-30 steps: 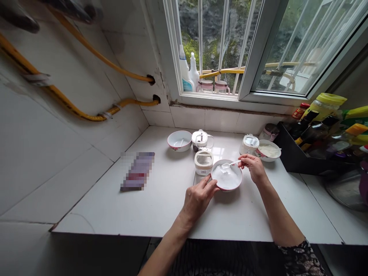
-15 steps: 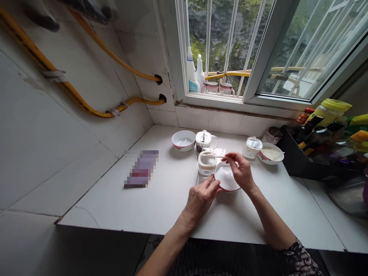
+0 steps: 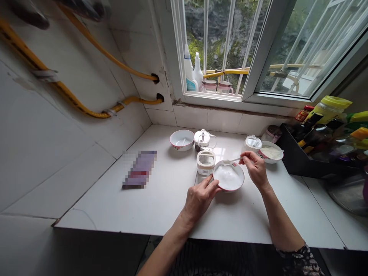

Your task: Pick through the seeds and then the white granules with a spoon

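My left hand (image 3: pixel 200 198) grips the left edge of a red-rimmed bowl (image 3: pixel 229 177) of white powder, its thumb and fingers on the rim. Between the thumb and fingers of my right hand (image 3: pixel 255 169) is the handle of a small white spoon (image 3: pixel 233 161), whose head is over the far part of the bowl. Touching or very near the bowl's left side is a square container (image 3: pixel 206 163) with its top open. Behind it stands a similar jar (image 3: pixel 202 140) with a clear lid raised to its right.
A white bowl (image 3: pixel 182 140) with a spoon sits at the back. At the right are a lidded jar (image 3: pixel 253 143), a bowl of pale contents (image 3: pixel 271 152) and a black bin (image 3: pixel 301 161) of bottles. A blurred purple packet (image 3: pixel 140 169) lies at the left.
My right hand has moved right with the spoon, whose head has gone from over the square container to over the powder bowl. My left hand still grips the rim.
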`<state>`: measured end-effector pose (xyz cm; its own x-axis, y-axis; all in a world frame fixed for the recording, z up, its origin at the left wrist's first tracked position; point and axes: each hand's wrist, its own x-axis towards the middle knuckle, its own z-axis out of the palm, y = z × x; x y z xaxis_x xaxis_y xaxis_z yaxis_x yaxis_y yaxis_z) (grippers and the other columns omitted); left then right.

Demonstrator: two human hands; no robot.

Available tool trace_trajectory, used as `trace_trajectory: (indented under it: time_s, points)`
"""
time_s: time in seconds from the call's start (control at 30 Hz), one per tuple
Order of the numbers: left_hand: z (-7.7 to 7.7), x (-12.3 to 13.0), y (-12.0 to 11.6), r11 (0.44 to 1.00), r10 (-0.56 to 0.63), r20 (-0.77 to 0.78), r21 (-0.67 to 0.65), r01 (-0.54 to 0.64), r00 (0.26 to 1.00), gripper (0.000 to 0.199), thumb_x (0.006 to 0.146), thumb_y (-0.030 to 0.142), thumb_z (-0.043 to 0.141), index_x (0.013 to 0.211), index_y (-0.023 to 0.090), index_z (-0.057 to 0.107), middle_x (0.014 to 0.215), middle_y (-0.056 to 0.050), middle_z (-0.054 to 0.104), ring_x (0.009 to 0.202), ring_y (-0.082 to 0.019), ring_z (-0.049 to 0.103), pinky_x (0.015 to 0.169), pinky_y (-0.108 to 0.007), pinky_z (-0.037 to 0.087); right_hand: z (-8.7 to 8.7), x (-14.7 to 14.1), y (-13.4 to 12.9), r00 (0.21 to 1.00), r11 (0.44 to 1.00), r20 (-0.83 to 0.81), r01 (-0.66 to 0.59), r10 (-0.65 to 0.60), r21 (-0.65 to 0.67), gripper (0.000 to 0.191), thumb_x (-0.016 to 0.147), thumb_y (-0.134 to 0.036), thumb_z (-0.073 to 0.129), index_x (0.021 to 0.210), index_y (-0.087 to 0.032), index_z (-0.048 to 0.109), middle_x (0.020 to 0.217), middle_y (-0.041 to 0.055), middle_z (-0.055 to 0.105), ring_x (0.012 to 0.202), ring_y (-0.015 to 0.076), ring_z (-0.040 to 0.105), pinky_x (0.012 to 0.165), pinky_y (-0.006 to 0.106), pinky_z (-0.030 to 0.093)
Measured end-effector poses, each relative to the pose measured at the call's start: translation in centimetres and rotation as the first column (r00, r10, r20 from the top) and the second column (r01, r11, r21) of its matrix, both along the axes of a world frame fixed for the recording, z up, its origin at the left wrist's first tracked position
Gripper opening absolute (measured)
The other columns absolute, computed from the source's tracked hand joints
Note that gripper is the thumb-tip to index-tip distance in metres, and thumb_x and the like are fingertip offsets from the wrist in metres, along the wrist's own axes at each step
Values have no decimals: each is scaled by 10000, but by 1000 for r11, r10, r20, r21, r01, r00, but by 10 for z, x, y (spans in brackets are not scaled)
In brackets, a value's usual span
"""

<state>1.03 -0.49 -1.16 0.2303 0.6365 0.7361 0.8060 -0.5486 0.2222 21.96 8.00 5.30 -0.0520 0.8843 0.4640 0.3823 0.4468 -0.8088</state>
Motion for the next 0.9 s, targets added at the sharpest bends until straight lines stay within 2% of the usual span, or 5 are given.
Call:
trace_trajectory:
  time_s: [0.17, 0.27, 0.6, 0.9]
  points:
    - [0, -1, 0, 1000, -1, -21, -22, 0, 1000, 221, 1001, 315, 504, 1039, 193, 684, 1128, -103, 735, 796, -149, 733, 561, -191, 525, -3, 5, 0, 991, 999, 133, -8, 14, -43, 116, 829, -257, 526, 782, -224, 627, 626, 0, 660, 640, 187, 618, 700, 327, 471]
    - [0, -2, -1, 1000, -8, -17, -29, 8, 1000, 219, 998, 313, 509, 1048, 197, 687, 1126, -107, 735, 818, -153, 735, 577, -190, 535, -5, 0, -1, 989, 994, 138, -37, 51, -106, 120, 820, -262, 533, 751, -226, 624, 617, 2, 658, 630, 186, 601, 682, 322, 464]
    - [0, -1, 0, 1000, 2, -11, -6, -2, 1000, 211, 995, 303, 514, 1024, 180, 683, 1106, -111, 740, 781, -152, 732, 554, -196, 522, -3, 8, 5, 981, 967, -194, -31, -20, -251, 135, 735, -323, 588, 727, -196, 632, 551, 3, 630, 561, 157, 552, 612, 308, 456]
    - [0, -1, -1, 1000, -4, -14, -28, 3, 1000, 194, 986, 295, 532, 1041, 189, 685, 1120, -109, 735, 795, -157, 734, 567, -198, 532, -5, 9, 10, 946, 932, -320, -74, -47, -355, 130, 655, -321, 657, 657, -191, 647, 505, 3, 628, 514, 142, 526, 548, 295, 435]
